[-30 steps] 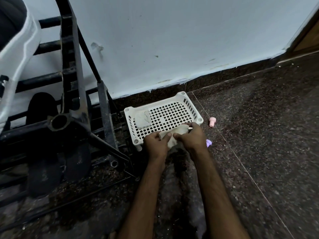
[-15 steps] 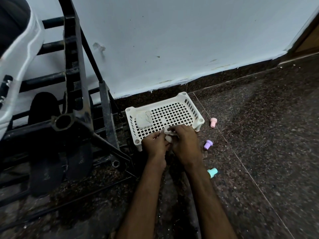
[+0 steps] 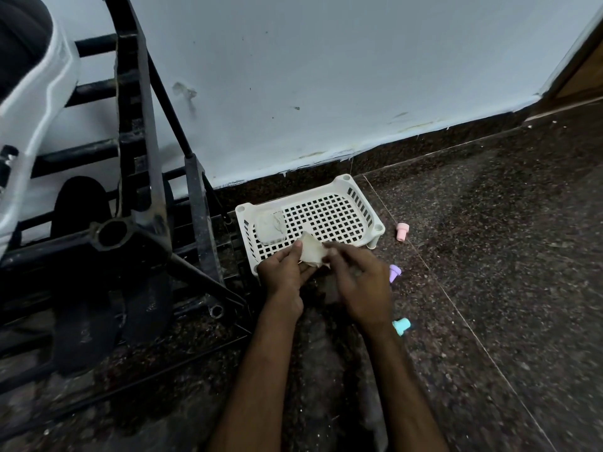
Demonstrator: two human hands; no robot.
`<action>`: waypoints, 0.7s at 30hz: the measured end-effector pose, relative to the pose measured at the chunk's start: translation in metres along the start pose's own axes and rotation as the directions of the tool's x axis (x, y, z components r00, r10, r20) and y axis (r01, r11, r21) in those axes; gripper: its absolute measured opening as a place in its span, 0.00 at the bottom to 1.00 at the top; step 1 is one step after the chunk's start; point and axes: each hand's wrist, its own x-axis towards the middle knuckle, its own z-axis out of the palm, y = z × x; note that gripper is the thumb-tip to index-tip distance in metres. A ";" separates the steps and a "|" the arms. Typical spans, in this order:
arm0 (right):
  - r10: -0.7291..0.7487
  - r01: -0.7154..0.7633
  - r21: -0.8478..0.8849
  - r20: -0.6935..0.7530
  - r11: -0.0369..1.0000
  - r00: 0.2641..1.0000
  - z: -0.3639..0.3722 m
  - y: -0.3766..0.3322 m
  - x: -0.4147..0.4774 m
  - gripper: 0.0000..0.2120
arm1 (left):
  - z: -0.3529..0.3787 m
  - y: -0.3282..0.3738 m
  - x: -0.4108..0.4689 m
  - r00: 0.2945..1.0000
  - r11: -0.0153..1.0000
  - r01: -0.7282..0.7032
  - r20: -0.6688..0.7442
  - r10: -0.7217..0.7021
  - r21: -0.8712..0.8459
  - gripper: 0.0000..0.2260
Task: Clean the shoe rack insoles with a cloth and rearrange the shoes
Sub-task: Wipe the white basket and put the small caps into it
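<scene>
Cloth (image 3: 311,254) | opened out from earlier wad | pinched by left hand (image 3: 284,272), right hand (image 3: 359,282) fingers | readied for wiping, likely

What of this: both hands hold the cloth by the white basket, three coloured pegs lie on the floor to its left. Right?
Wrong side: the head view shows pink peg, purple peg and teal peg right of the basket. Left hand and right hand hold the cloth.
</scene>
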 end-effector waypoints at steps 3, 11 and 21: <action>0.134 -0.121 0.224 -0.046 0.967 0.990 -0.009 -0.021 0.012 0.07 | -0.002 -0.002 0.005 0.998 0.994 -0.049 -0.037 0.053 0.099 0.07; 0.312 -0.386 0.263 0.282 0.884 0.907 0.019 -0.031 0.045 0.02 | -0.002 0.011 0.032 0.956 0.948 -0.244 -0.112 0.271 0.206 0.08; 0.246 -0.252 0.001 0.218 0.968 0.945 0.078 -0.036 0.093 0.03 | 0.016 0.026 0.103 0.854 0.873 -0.306 -0.295 0.428 0.379 0.10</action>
